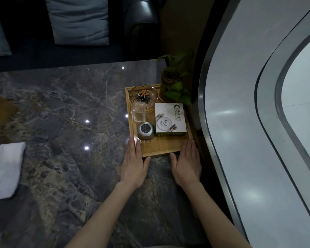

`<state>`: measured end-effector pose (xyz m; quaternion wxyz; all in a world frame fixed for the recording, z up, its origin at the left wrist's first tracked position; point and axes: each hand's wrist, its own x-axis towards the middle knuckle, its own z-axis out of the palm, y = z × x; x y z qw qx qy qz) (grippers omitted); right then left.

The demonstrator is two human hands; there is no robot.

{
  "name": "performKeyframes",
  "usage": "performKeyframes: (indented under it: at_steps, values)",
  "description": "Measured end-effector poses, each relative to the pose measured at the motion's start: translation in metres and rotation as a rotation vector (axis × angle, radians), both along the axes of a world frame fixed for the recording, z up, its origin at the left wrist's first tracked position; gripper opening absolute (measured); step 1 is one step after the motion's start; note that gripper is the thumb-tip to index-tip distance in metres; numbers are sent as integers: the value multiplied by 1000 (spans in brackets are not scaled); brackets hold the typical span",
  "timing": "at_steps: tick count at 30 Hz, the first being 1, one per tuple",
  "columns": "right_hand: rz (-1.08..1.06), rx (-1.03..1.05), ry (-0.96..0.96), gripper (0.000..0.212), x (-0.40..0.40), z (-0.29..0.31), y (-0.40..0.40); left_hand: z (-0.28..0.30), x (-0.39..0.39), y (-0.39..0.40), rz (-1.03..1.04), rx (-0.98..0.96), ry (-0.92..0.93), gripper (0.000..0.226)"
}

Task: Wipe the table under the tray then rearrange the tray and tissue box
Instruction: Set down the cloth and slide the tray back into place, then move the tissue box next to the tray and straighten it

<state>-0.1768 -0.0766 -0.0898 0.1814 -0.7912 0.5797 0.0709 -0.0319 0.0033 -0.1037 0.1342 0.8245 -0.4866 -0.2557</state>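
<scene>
Hands at the near corners of a wooden tray [166, 146], which lies at the far right corner of the marble table [61, 113], its long axis running away from the viewer and tilted slightly to the right. Left hand [135, 166] lies flat with fingers extended together over the near left rim, thumb spread below the near edge. Right hand [187, 163] lies likewise against the near right corner; neither hand is closed around the rim. On the tray: glass ashtray [144, 96] with butts at the far end, clear holder [139, 111], grey round device [145, 130], white printed box [170, 119]. Potted plant [172, 81] stands at the far right corner. White cloth [4, 167] lies well apart at left; a wooden tissue box [0, 110] is cut off by the left edge.
</scene>
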Motion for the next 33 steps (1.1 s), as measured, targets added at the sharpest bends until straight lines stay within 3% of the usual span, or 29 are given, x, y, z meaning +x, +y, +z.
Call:
performKeyframes:
  at_steps: [10, 15, 18, 24, 33]
  values:
    - [-23, 89, -16, 70, 8, 11, 4, 10, 14, 0, -44, 21, 114, 73]
    - [65, 57, 144, 72, 33, 21, 28, 24, 31, 3, 36, -60, 367, 64]
    - [154, 16, 213, 65, 58, 31, 35, 32, 50, 14, 107, -62, 398, 56]
    - [328, -33, -176, 31, 124, 66, 41, 58, 116, 39, 160, -31, 239, 34]
    - [375, -113, -495, 28, 271, 100, 69, 111, 271, 92, 307, -152, 169, 31]
